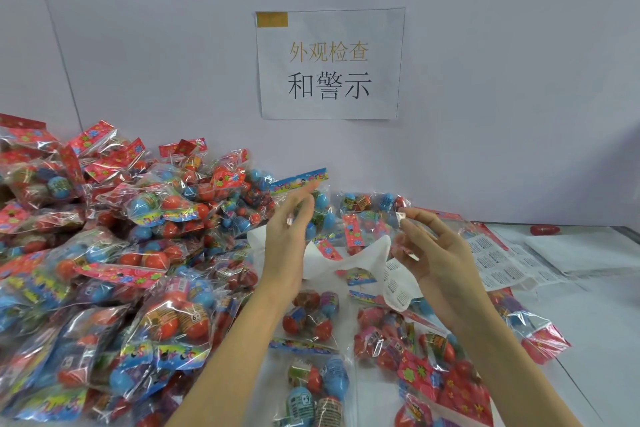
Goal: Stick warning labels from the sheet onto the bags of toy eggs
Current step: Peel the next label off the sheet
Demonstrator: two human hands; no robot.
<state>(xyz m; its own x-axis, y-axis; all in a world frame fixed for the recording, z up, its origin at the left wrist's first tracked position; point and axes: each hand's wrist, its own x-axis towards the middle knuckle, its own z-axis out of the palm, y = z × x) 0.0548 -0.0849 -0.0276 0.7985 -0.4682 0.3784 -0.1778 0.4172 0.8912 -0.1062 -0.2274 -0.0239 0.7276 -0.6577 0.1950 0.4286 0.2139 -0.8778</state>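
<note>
**Two hands, one label**

Above the bench point(588, 315), two hands were raised: left hand point(289, 246) spread, right hand point(440, 253) pinching one small label point(401, 218). Bags of toy eggs point(104, 270), too many to count, lay heaped left; label sheets point(498, 260) lay right. One sign point(330, 64) hung behind.

bag pile point(104, 253) blocks left, table point(588, 305) rt free

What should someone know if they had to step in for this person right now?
Left hand: raised, fingers relaxed, holding nothing.
Right hand: raised, fingers curled; a small label seems to sit at its fingertips.
Label sheet: on the table, right of the hands.
Big pile of bags on the left, a few bags in front.
Which bags are labelled cannot be told; likely next, stick this label on a bag.
</note>
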